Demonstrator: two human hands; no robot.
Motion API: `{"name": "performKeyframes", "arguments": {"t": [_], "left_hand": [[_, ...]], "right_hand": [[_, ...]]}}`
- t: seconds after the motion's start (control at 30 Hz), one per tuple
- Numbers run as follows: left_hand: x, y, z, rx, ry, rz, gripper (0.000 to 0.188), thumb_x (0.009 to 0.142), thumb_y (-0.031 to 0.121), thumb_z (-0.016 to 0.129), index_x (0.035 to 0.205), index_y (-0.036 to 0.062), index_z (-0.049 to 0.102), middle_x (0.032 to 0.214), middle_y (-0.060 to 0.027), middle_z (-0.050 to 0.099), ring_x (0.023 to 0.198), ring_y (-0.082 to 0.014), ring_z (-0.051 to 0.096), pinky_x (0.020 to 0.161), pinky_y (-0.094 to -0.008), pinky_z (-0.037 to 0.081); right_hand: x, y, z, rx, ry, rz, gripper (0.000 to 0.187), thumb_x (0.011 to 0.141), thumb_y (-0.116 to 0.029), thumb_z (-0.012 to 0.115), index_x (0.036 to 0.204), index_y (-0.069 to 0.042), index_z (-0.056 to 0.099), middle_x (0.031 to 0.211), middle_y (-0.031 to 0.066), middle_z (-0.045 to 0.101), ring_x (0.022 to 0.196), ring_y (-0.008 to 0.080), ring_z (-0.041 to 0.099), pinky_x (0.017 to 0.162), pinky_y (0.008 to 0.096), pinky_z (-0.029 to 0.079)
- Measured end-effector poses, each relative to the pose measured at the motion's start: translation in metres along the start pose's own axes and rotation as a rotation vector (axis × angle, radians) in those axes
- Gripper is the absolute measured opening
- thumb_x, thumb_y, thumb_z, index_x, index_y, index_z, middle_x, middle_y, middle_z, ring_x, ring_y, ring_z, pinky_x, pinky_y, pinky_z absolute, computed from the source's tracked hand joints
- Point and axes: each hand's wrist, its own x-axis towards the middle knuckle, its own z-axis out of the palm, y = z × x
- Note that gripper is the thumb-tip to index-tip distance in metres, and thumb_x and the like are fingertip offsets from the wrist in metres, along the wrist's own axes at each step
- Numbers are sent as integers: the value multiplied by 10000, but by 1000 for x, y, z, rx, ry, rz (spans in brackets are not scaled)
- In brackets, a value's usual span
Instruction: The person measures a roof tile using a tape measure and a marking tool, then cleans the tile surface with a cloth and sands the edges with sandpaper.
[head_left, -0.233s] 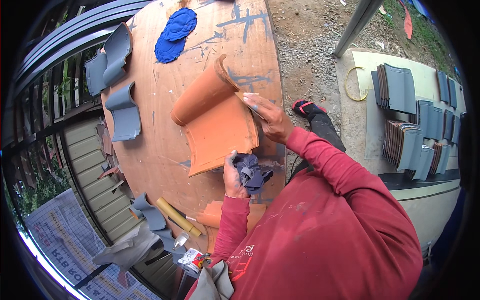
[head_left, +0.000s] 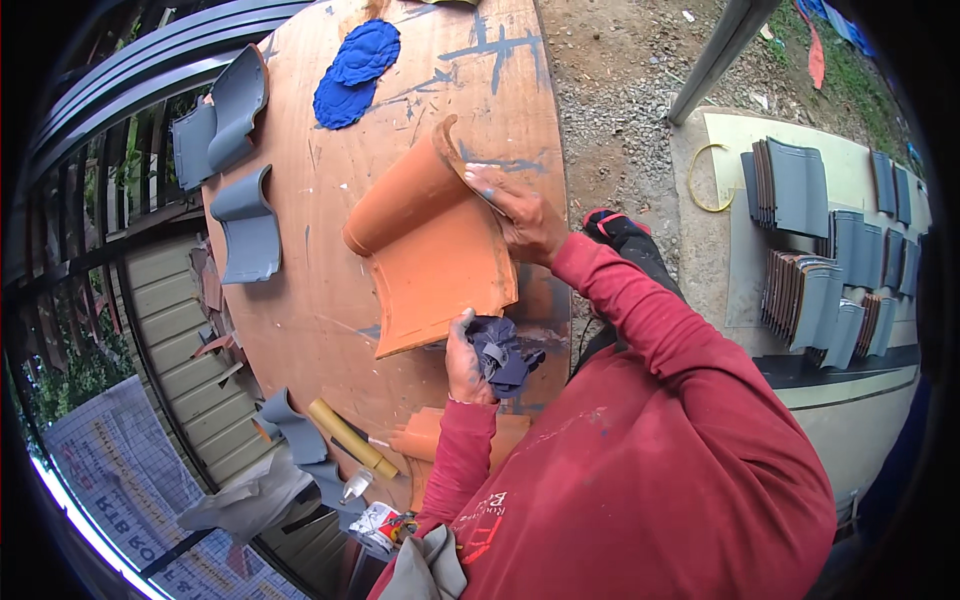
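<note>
A curved orange roof tile (head_left: 440, 270) lies tilted on the wooden table, its rolled side away from me on the left. My left hand (head_left: 468, 362) is closed round a crumpled dark blue rag (head_left: 508, 358), and its thumb touches the tile's near lower corner. At the tile's right edge, my right hand (head_left: 522, 215) has its fingers pressed together, holding a thin flat piece whose kind I cannot make out. That piece lies along the edge, mostly covered by the fingers.
Blue round cloths (head_left: 356, 72) lie on the table (head_left: 310, 210). Grey tiles (head_left: 246, 228) sit along its left edge. Nearer me are a yellow tube (head_left: 352, 438), another orange tile (head_left: 470, 432) and a tin (head_left: 380, 528). Stacked grey tiles (head_left: 800, 185) stand at right by a post (head_left: 722, 55).
My right hand has slid a little up and left along the tile's edge. My left hand with the rag and the tile have hardly moved.
</note>
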Motion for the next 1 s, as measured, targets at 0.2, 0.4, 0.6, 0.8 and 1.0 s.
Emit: {"name": "performKeyframes", "arguments": {"t": [0.2,0.4,0.6,0.8,1.0], "left_hand": [[15,-10,-13,-54,-58,-31,252,1007,290,611,1029,45,665,877,-118,738,745,-269,737,716,-383,613],[9,-9,16,-51,-26,-23,317,1017,328,591,920,33,659,813,-128,711,710,-245,694,659,-361,569],[11,-8,10,-48,-93,-48,244,1009,280,597,1087,54,647,904,-112,737,752,-262,739,702,-390,623],[15,-17,5,-57,-35,-36,254,1001,295,608,1060,49,640,873,-112,722,758,-259,737,704,-389,621],[15,-17,3,-27,24,-27,260,1000,308,615,1026,50,639,856,-110,715,731,-253,731,674,-377,610]], "right_hand": [[-16,-15,-9,-83,-71,8,537,901,52,571,1430,-37,578,1454,218,583,1349,393,565,1131,433,481],[4,-15,-6,-29,20,61,477,960,88,523,1417,-31,590,1450,210,595,1355,375,569,1109,418,494],[39,-2,-5,34,30,159,439,986,58,505,1411,-16,591,1381,235,637,1285,386,621,1066,399,519],[31,2,-6,-34,43,94,399,1011,-2,542,1402,-36,612,1303,249,676,1224,396,657,1017,394,545],[42,-2,-7,-16,-4,135,389,1015,-10,547,1393,-55,630,1283,238,690,1184,389,683,986,399,549]]}}
